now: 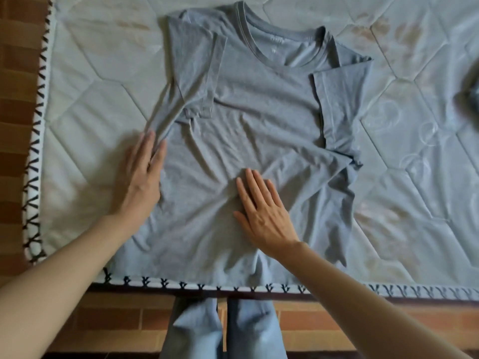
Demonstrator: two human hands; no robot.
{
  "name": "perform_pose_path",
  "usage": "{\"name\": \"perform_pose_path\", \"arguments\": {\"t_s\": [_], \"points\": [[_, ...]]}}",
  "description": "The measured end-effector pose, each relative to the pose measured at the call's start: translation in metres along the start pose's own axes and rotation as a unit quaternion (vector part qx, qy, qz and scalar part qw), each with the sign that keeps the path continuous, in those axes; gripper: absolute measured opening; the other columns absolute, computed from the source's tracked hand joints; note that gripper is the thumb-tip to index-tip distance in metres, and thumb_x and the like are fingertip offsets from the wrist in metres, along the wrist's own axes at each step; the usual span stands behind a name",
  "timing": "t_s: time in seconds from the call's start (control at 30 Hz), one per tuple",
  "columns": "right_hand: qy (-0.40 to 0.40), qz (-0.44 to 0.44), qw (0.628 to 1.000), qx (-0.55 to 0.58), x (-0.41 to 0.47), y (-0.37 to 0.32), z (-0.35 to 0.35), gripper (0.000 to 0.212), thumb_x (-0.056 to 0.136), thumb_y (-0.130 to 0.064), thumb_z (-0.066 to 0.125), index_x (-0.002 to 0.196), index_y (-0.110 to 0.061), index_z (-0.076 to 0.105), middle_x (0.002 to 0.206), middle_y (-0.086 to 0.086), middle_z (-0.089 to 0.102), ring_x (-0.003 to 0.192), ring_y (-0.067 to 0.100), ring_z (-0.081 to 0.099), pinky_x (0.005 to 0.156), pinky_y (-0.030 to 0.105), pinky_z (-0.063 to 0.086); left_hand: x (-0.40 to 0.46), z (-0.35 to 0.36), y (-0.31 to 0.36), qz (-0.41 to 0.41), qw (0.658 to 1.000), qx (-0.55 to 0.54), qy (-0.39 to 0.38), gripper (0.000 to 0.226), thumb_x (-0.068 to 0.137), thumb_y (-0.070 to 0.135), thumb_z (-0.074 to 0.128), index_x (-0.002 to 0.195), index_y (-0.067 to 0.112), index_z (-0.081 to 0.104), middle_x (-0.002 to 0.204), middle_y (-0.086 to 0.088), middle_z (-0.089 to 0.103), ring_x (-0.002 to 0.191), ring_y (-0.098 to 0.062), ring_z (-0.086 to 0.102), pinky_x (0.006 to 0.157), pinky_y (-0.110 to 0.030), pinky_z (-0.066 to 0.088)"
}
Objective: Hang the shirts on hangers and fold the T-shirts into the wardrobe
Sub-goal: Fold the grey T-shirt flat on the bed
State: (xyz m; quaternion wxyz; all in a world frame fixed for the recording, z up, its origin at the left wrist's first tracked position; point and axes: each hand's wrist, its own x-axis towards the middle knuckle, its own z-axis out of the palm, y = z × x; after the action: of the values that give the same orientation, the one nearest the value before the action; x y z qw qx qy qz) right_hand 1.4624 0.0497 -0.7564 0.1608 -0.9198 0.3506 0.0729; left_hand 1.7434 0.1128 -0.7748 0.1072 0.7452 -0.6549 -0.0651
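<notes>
Your mattress [85,104] fills most of the view, with the grey T-shirt [259,130] spread flat on it, collar far, both sleeves folded inward and the hem at the near edge. Your left hand [142,177] lies with straight fingers along the shirt's left side, and your right hand [264,211] presses flat on its middle, neither gripping. At the far right a dark blurred thing [469,99] is cut off by the frame and you cannot tell what it is.

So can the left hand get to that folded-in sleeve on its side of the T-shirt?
Probably yes: the left hand lies flat at the T-shirt edge, just below the folded sleeve, with nothing lying between them.
</notes>
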Motion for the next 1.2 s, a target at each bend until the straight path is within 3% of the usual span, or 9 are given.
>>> {"name": "perform_pose_path", "arguments": {"t_s": [0.1,0.2,0.3,0.5,0.6,0.8,1.0,1.13,1.2], "points": [[0.000,-0.001,1.000,-0.007,-0.039,0.003,0.005,0.061,0.103,-0.040,0.034,0.153,-0.006,0.030,0.160,0.020,0.022,0.150,0.031,0.018,0.121,0.046,0.014,-0.026,0.002,0.029,0.131,0.990,0.031,-0.046,0.062,0.088,0.000,0.035,0.150,0.008,0.029,0.154,-0.022,0.032,0.149,-0.030,0.014,0.118,-0.050,0.017],[-0.002,-0.002,1.000,-0.006,-0.076,0.005,0.010,0.062,0.101,-0.041,0.037,0.151,-0.004,0.035,0.158,0.023,0.026,0.148,0.033,0.022,0.119,0.048,0.020,-0.057,0.001,0.072,0.211,0.969,0.032,-0.125,0.063,0.086,0.008,0.034,0.149,0.010,0.033,0.155,-0.019,0.031,0.146,-0.034,0.023,0.117,-0.052,0.021],[-0.001,-0.012,1.000,0.003,-0.110,0.007,0.010,0.067,0.098,-0.043,0.042,0.151,-0.004,0.032,0.158,0.024,0.026,0.149,0.033,0.020,0.118,0.048,0.022,-0.082,0.002,0.108,0.218,0.960,0.028,-0.173,0.054,0.095,0.028,0.037,0.148,0.015,0.041,0.156,-0.015,0.032,0.144,-0.037,0.028,0.114,-0.056,0.027],[0.021,-0.034,0.998,0.044,-0.153,0.017,0.016,0.062,0.091,-0.031,0.064,0.139,0.005,0.046,0.150,0.026,0.039,0.141,0.036,0.035,0.115,0.050,0.033,-0.112,0.006,0.134,0.252,0.937,0.041,-0.240,0.075,0.090,0.056,0.043,0.151,0.013,0.034,0.160,-0.012,0.023,0.148,-0.029,0.020,0.114,-0.058,0.027],[0.013,-0.030,0.999,0.038,-0.158,0.022,0.018,0.057,0.086,-0.020,0.074,0.133,0.006,0.055,0.144,0.023,0.049,0.136,0.037,0.044,0.110,0.053,0.039,-0.113,0.003,0.131,0.254,0.935,0.042,-0.244,0.072,0.091,0.053,0.043,0.151,0.014,0.034,0.160,-0.012,0.025,0.148,-0.029,0.022,0.113,-0.060,0.026],[0.019,-0.094,0.995,0.030,-0.159,0.035,0.019,0.043,0.094,-0.018,0.053,0.132,0.002,0.058,0.142,0.018,0.053,0.135,0.034,0.047,0.105,0.057,0.042,-0.109,-0.007,0.113,0.287,0.930,0.036,-0.228,0.061,0.093,0.039,0.042,0.149,0.016,0.038,0.159,-0.012,0.027,0.147,-0.028,0.024,0.113,-0.060,0.026],[0.004,-0.155,0.988,-0.002,-0.160,0.051,0.014,0.045,0.091,-0.012,0.053,0.134,0.002,0.055,0.142,0.019,0.051,0.135,0.034,0.045,0.103,0.061,0.042,-0.109,-0.012,0.109,0.314,0.922,0.035,-0.222,0.061,0.090,0.022,0.036,0.150,0.012,0.033,0.158,-0.015,0.027,0.147,-0.032,0.023,0.113,-0.061,0.026],[0.010,-0.174,0.984,-0.025,-0.157,0.067,0.007,0.044,0.092,-0.004,0.040,0.133,0.000,0.055,0.135,0.018,0.057,0.127,0.032,0.052,0.106,0.051,0.045,-0.103,-0.017,0.096,0.331,0.924,0.022,-0.192,0.071,0.081,-0.012,0.043,0.148,0.008,0.038,0.154,-0.017,0.034,0.143,-0.033,0.033,0.113,-0.054,0.029],[0.029,-0.139,0.990,-0.002,-0.151,0.068,-0.001,0.036,0.092,-0.005,0.044,0.120,0.001,0.064,0.119,0.016,0.065,0.112,0.030,0.062,0.095,0.042,0.054,-0.097,-0.024,0.094,0.306,0.936,-0.002,-0.176,0.076,0.068,-0.020,0.051,0.140,0.005,0.050,0.142,-0.018,0.050,0.132,-0.032,0.049,0.108,-0.050,0.042]]}}
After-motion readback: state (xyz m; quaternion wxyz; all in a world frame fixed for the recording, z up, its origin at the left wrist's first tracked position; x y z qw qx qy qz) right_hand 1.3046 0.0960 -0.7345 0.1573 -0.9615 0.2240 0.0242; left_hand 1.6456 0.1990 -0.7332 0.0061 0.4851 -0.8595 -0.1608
